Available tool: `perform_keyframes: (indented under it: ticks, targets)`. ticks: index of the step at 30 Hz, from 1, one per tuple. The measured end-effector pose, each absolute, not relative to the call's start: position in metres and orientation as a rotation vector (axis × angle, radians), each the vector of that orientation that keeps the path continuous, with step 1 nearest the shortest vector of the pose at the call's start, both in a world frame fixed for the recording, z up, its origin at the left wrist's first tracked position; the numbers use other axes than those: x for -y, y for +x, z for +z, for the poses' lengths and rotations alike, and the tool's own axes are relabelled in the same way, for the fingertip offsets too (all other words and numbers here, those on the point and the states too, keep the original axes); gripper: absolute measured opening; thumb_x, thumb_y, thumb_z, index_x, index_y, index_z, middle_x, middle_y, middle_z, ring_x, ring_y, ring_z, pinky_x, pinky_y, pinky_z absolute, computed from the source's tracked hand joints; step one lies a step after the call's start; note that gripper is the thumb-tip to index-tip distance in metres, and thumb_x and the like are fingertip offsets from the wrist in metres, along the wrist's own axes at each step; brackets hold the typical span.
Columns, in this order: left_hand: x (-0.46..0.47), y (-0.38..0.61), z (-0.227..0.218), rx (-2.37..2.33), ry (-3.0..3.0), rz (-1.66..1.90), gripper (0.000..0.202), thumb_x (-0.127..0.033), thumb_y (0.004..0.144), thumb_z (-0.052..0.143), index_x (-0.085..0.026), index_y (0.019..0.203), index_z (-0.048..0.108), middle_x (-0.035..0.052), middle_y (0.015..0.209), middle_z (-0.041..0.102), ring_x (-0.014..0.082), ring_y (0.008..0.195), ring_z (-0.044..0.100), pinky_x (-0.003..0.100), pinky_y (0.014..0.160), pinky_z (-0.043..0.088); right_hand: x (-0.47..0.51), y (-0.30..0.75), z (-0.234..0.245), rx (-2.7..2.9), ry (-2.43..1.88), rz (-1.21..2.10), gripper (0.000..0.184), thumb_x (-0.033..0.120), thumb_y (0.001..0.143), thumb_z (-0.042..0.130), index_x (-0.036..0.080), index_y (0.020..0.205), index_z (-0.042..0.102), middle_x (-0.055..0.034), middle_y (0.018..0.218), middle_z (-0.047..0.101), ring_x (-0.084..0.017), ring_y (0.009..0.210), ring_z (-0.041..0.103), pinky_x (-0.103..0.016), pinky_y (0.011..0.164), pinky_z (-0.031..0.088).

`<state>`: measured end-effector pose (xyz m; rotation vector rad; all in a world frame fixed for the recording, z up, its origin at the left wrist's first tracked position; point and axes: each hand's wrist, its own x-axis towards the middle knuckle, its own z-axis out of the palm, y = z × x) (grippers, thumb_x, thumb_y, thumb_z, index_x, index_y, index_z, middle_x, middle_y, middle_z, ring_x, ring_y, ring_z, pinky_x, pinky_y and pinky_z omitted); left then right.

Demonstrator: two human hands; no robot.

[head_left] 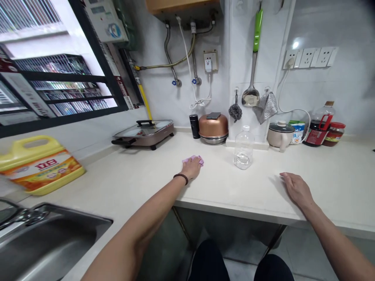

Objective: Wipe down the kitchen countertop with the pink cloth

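My left hand [191, 167] presses a crumpled pink cloth [201, 160] onto the white countertop [152, 171], fingers closed over it. A dark beaded bracelet [181, 178] circles that wrist. Off to the right, my right hand [297, 189] hovers over or rests by the counter's front part, thumb out and fingers loosely extended, holding nothing. Between the two hands and farther back stands a clear plastic bottle [244, 150] with a white cap and a little clear liquid at the bottom. Most of the cloth is hidden under my left fingers.
Along the wall stand an electric pan [146, 132], a black cylinder [194, 126], a copper-coloured pot [213, 127], a small lidded pot [280, 134] and sauce jars [334, 134]. At left, a yellow detergent jug [43, 166] stands behind the sink [55, 238]. A spatula [254, 58] hangs above.
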<state>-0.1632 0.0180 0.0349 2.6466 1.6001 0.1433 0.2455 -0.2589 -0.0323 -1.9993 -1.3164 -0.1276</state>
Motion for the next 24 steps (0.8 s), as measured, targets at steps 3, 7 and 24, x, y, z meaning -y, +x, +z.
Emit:
perform_keyframes:
  ticks: [3,7,24]
  targets:
    - [0.013,-0.138,0.025,-1.372,2.761,0.215,0.040,-0.017,0.103,0.039,-0.025,0.137,0.058,0.0080,0.154,0.055,0.0272,0.147,0.044,0.046,0.119,0.033,0.257,0.247,-0.033,1.354,-2.029,-0.115,0.063,0.060,0.105,0.028,0.022,0.103,0.078,-0.0118,0.119,0.077,-0.032,0.115,0.067,-0.041,0.095,0.049]
    - [0.078,-0.083,0.009,-0.809,2.900,0.319,0.033,-0.014,0.101,0.043,-0.024,0.127,0.061,0.0076,0.143,0.062,0.0247,0.142,0.047,0.042,0.119,0.033,0.257,0.247,-0.033,1.357,-2.057,-0.126,0.061,0.060,0.104,0.031,0.021,0.104,0.078,-0.0124,0.117,0.077,-0.032,0.112,0.068,-0.040,0.090,0.050]
    - [-0.002,-0.130,0.020,-1.474,2.634,0.370,0.037,-0.024,0.104,0.039,-0.026,0.136,0.058,0.0111,0.153,0.054,0.0308,0.145,0.041,0.053,0.116,0.031,0.261,0.256,-0.033,1.242,-2.108,-0.106,0.079,0.074,0.086,0.052,0.015,0.136,0.068,-0.0168,0.129,0.072,-0.038,0.122,0.063,-0.052,0.104,0.049]
